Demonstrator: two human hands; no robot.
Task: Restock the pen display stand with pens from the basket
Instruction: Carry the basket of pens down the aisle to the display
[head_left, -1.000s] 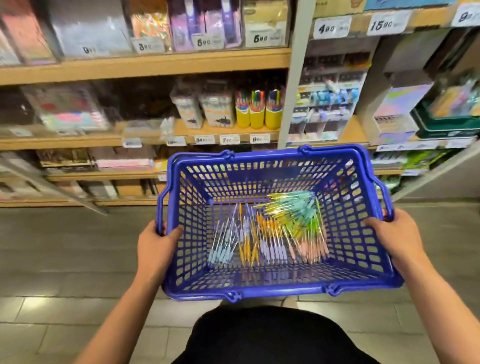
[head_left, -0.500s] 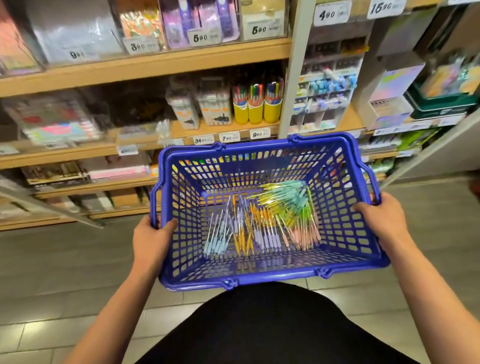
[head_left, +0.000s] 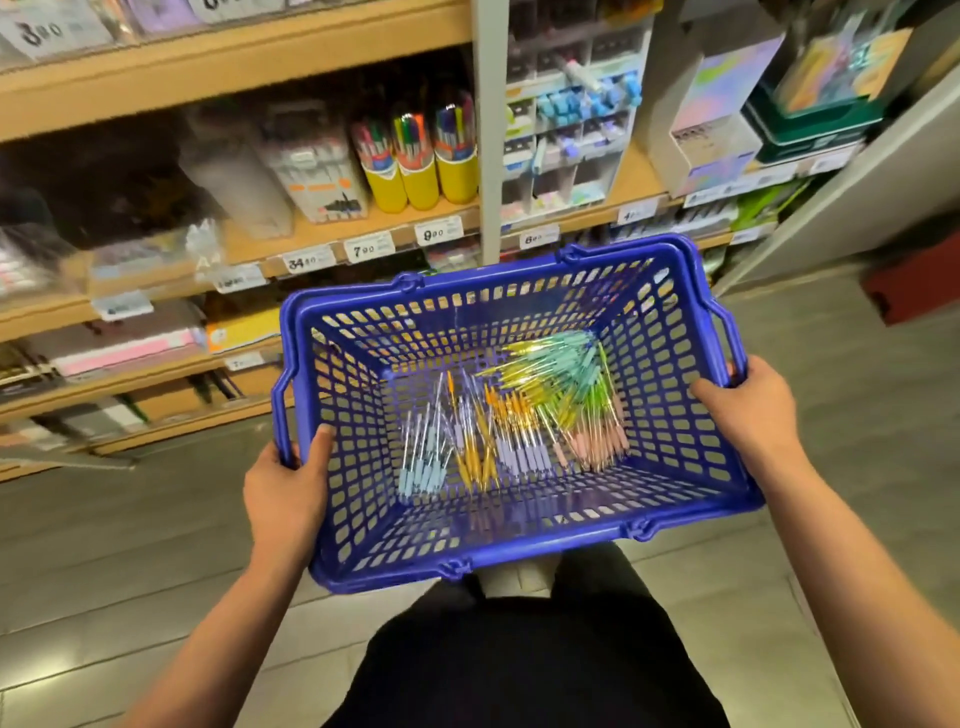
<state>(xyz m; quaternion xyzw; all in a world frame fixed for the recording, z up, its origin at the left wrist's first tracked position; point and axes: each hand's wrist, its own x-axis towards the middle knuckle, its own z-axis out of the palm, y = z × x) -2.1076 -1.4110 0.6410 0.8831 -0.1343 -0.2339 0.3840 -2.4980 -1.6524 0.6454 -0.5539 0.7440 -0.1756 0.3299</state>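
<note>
**Basket up, stand dead ahead**

You've got the blue basket (head_left: 545, 541) in the centre of the frame, held by both sides. Your left hand (head_left: 288, 488) clamps the left rim, thumb hooked inside; the other fingers are hidden behind the wall. Your right hand (head_left: 748, 410) wraps the right rim by the handle, fingertips out of sight over the edge.

The pens (head_left: 519, 415) lie loose on the basket floor: blue, orange, lilac, pink, green and teal, too smeared to count. The white pen display stand (head_left: 566, 130) sits on the shelf at upper centre-right, its top cut off by the frame, its compartments a blur with some blue pieces. Just left of it stand three yellow tubs (head_left: 421, 182) of pens. Everything at far left is motion blur.
</note>
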